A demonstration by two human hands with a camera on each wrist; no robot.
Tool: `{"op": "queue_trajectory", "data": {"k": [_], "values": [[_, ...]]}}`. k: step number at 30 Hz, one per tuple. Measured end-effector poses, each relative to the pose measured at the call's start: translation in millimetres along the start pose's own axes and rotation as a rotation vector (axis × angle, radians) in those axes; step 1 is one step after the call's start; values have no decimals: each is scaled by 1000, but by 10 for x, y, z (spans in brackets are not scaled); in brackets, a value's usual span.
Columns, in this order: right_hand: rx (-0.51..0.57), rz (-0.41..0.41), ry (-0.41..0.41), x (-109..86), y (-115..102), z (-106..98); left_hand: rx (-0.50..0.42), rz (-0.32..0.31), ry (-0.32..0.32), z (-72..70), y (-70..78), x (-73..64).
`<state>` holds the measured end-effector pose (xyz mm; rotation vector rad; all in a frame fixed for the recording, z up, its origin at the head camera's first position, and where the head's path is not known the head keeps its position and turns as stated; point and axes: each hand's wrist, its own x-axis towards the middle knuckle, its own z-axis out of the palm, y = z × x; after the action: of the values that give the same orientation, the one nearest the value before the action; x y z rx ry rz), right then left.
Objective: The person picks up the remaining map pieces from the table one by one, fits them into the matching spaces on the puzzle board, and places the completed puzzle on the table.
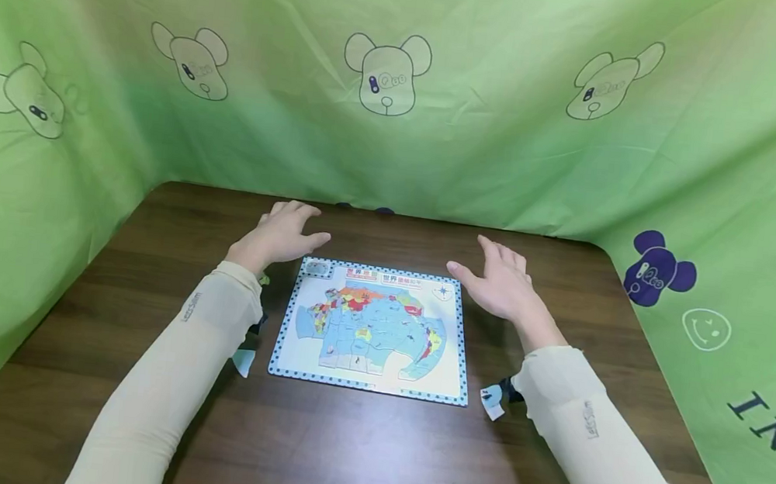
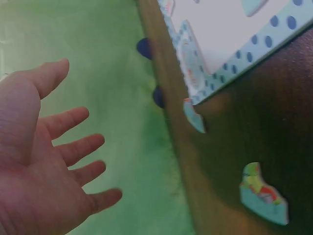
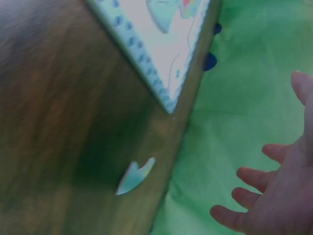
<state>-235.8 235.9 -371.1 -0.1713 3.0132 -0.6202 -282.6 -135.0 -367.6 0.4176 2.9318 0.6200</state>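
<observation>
A world-map jigsaw puzzle board point(image 1: 293, 354) with a blue dotted border lies flat on the table. Coloured pieces fill much of its map, and white backing shows at the lower right of it. My left hand point(image 1: 279, 235) is raised beyond the board's far left corner, fingers spread and holding nothing. Past the far right corner hovers my right hand point(image 1: 501, 286), also empty, with thumb and fingers extended. Loose puzzle pieces lie outside the board: a multicoloured one point(image 2: 264, 198) and a slim one point(image 2: 194, 116) in the left wrist view, and a curved pale-blue one point(image 3: 134, 178) in the right wrist view.
The brown wooden table point(image 1: 367, 458) meets a green curtain point(image 1: 381, 163) printed with bear heads at its back and sides. Near the left sleeve lies a light-blue piece point(image 1: 243, 362); another piece point(image 1: 492, 402) sits by the right sleeve.
</observation>
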Motion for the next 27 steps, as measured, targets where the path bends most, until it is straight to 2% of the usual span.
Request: {"op": "queue_trajectory", "data": {"k": [8,11,16,20,23,27], "values": [[36,41,-65,-70,241,31,-176,-83,-81,140,-213,207],[43,38,-82,-117,291,56,-213,-105,-97,174,-262,273],[57,38,-96,-188,346,104,-222,-154,-118,219,-335,317],[58,51,-74,-209,413,118,-234,-194,-138,269,-401,332],[57,75,-62,-211,466,118,-235,-211,-157,313,-436,342],[64,92,-67,-213,504,116,-225,-216,-148,363,-450,367]]}}
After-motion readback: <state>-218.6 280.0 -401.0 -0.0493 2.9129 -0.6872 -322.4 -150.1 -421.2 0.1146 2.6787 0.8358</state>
